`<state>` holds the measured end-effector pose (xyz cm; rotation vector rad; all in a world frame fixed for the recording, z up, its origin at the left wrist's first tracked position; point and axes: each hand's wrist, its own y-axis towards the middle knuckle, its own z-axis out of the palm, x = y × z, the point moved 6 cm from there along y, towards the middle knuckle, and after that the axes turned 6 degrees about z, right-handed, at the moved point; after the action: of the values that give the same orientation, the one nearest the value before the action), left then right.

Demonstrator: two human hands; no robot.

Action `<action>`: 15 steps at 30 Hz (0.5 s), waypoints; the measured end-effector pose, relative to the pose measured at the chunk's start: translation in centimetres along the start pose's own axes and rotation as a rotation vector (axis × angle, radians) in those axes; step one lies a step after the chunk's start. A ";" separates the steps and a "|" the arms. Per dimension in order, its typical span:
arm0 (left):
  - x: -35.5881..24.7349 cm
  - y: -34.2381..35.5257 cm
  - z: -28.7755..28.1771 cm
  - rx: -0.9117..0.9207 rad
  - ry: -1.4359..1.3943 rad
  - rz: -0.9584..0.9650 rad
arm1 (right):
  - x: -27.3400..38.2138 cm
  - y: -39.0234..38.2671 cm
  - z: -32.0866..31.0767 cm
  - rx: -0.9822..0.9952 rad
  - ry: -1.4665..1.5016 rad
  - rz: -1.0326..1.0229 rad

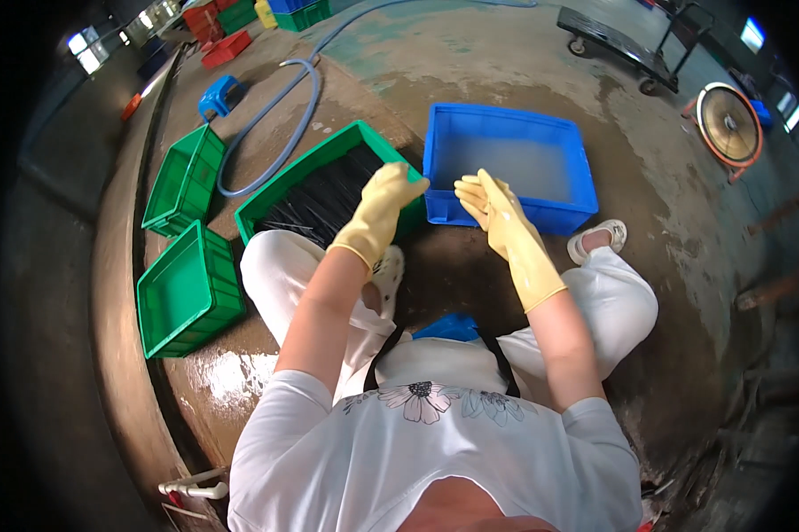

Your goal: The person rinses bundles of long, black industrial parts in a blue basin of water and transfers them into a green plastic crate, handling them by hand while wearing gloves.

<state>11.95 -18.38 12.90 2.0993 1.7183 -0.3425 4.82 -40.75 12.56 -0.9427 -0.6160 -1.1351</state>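
Both my hands wear pale yellow rubber gloves. My left hand [387, 197] is raised over the right end of a green crate [262, 197], fingers curled in, thumb pointing right; nothing shows sticking out of it. Long, thin black strips [324, 195] fill that crate, partly covered by my left hand and forearm. Near the front wall of a blue tub [510, 206] is my right hand [495, 206], its fingers stretched out and nothing in it. Cloudy liquid [506, 168] stands in the tub. A gap separates the two hands.
Two green crates, one farther [183, 182] and one nearer [192, 288], stand to the left. A blue hose [309, 111] loops over the wet floor beside a small blue stool [218, 96]. A flatbed trolley [614, 44] and round floor fan [728, 126] are at the far right.
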 end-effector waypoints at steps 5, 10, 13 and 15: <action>-3.6 9.5 -3.7 0.057 0.090 0.170 | 9.6 -2.9 -3.9 -0.116 0.149 -0.216; -6.8 16.7 -7.9 0.073 -0.006 0.184 | 22.4 -12.9 -11.6 -0.348 -0.064 -0.691; -3.7 19.8 -5.0 0.083 -0.011 0.318 | 25.9 -16.8 -15.2 -0.604 -0.038 -0.615; 0.7 21.3 0.3 0.240 -0.174 0.160 | 27.1 -17.9 -17.3 -0.702 -0.137 -0.571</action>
<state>32.89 -21.31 15.61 2.2808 1.4610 -0.6909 -3.96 -70.97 31.71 -1.5030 -0.6242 -1.8743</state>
